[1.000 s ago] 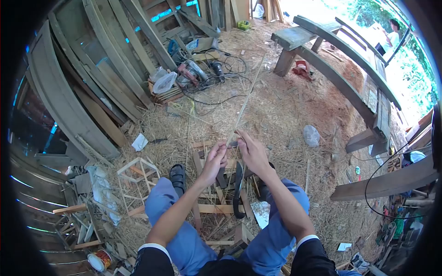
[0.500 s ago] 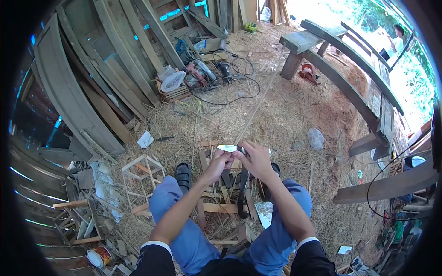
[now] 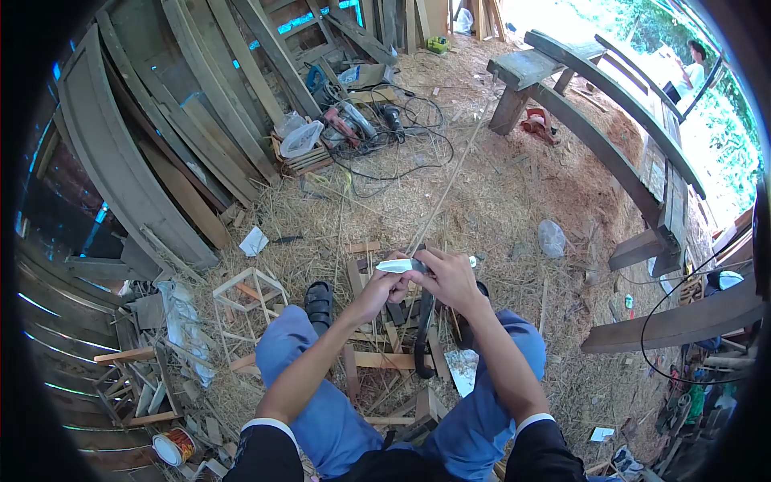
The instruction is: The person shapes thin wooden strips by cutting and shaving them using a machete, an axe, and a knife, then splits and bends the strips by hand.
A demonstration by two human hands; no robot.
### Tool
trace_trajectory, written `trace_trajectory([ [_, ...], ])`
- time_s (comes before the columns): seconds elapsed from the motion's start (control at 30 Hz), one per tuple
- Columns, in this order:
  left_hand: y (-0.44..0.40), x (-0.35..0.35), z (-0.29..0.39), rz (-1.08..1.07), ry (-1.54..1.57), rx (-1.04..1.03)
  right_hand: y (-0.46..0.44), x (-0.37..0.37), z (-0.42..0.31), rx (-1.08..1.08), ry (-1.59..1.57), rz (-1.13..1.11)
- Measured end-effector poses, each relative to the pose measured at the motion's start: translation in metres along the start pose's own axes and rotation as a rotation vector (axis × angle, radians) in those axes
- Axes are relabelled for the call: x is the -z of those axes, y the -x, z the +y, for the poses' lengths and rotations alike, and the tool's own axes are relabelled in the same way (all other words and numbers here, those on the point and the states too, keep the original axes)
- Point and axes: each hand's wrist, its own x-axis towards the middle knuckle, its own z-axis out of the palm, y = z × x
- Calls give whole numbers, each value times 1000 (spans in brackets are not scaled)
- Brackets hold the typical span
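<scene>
My right hand (image 3: 451, 279) is closed around the handle of a knife (image 3: 393, 265), whose pale blade points left across the top of my left hand. My left hand (image 3: 374, 297) is closed just under the blade, its fingers pinching the near end of a long thin wooden strip (image 3: 450, 185). From between both hands the strip runs away over the floor toward the bench. The strip's gripped end is hidden behind the fingers and blade. Below my hands, a dark curved bar (image 3: 422, 341) stands between my knees.
Wood pieces (image 3: 385, 361) lie between my feet. A hexagonal wooden frame (image 3: 249, 297) sits to the left. Power tools with cables (image 3: 349, 124) lie further off, near leaning planks (image 3: 136, 153). A long bench (image 3: 594, 88) stands at right; a person (image 3: 689, 76) is beyond it.
The knife and my right hand have shifted slightly, the blade now tilting a little lower toward its tip. My left hand has dropped slightly, and the strip remains between my hands.
</scene>
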Motion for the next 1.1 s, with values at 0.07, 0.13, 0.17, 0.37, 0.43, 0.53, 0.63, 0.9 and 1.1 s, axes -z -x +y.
trace_trajectory([
  [0.07,-1,6,-2,-55,28,15,0,1,0,12,32,21],
  [0.13,-3,6,-2,-87,49,25,1,2,1,23,63,37],
  [0.17,-3,5,-2,-90,54,27,1,2,1,27,77,42],
  [0.37,-2,0,6,-116,39,50,2,8,0,24,127,94],
  [0.43,0,-4,9,-102,44,73,4,10,-1,15,144,91],
  [0.53,0,-7,10,-82,62,107,6,11,2,-10,155,118],
  [0.63,2,-6,11,-111,59,137,8,17,16,-124,170,219],
  [0.9,10,-3,-11,-102,-67,155,15,46,39,-334,137,345],
  [1.1,4,-16,-3,-29,-111,102,11,15,13,-291,-39,89],
])
